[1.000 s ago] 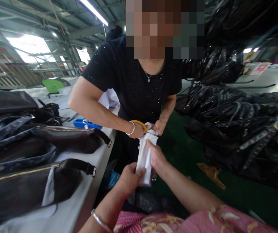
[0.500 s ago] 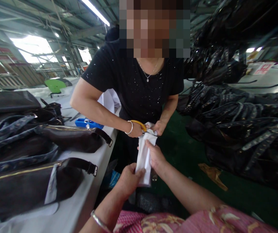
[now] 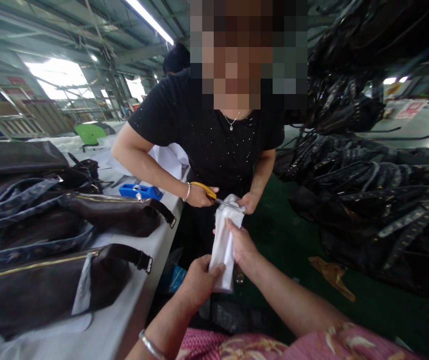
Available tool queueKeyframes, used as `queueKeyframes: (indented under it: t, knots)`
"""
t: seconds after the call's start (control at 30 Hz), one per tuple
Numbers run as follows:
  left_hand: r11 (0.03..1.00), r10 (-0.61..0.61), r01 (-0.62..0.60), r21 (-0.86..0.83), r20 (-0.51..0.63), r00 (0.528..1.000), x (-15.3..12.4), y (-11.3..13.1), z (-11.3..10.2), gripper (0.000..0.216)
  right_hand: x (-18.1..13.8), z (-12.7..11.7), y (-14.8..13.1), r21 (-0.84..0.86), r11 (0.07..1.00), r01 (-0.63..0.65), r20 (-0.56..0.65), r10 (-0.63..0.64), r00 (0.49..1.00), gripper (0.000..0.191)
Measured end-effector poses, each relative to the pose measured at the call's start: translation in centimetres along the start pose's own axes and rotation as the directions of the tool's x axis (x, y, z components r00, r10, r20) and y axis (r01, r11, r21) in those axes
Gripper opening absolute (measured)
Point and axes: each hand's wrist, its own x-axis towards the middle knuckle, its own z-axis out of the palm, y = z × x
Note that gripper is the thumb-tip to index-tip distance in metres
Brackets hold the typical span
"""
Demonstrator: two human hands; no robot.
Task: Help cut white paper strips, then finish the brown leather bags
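Observation:
A long folded bundle of white sheet material hangs between me and a co-worker; I cannot tell whether it is paper, cloth or plastic. My left hand pinches its near lower end, thumb on top. Further up, my right hand grips its right side, also with the thumb on top. At the bundle's far end the co-worker holds yellow-handled scissors, whose blades lie across the white material. The co-worker's other hand holds that far end from the right.
Dark handbags with zips and buckled straps lie on the white table at left, near a blue tool. More black bags are piled at right. A brown scrap lies on the green floor.
The co-worker's scissors hand has drawn back to the left, so more of the blades shows. My hands keep the same hold on the white bundle. The view has shifted slightly.

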Motion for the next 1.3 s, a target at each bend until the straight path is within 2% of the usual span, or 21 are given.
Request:
queueKeyframes:
  t: [0.3, 0.5, 0.67, 1.0, 1.1, 1.3]
  knots:
    - [1.000, 0.002, -0.002, -0.004, 0.003, 1.000, -0.1, -0.3, 0.2, 0.038, -0.4, 0.1, -0.2, -0.004, 1.000, -0.007, -0.003, 0.007, 1.000, 0.024]
    - [0.999, 0.015, -0.014, 0.050, -0.010, 1.000, 0.1, -0.1, 0.2, 0.031, -0.1, 0.1, -0.3, 0.001, 1.000, -0.018, -0.012, 0.018, 1.000, 0.025]
    - [1.000, -0.001, 0.001, 0.003, -0.002, 1.000, 0.0, 0.4, 0.4, 0.030, 0.1, 0.1, -0.3, 0.009, 1.000, -0.002, -0.016, 0.002, 1.000, 0.025]
    - [0.998, -0.001, 0.002, -0.055, 0.015, 1.000, 0.5, -0.5, 0.0, 0.033, 0.2, 0.1, -0.4, -0.014, 1.000, 0.008, 0.000, -0.008, 1.000, 0.032]
    - [0.998, -0.005, 0.007, -0.069, 0.026, 1.000, 0.1, -1.3, 0.0, 0.034, -0.3, 0.0, 0.3, -0.024, 1.000, -0.014, 0.005, 0.014, 1.000, 0.033]
    - [0.993, -0.092, 0.090, -0.074, -0.018, 0.996, -1.7, -4.5, 0.0, 0.036, -2.0, -0.5, 3.3, -0.080, 0.989, -0.124, -0.033, 0.121, 0.992, 0.032]
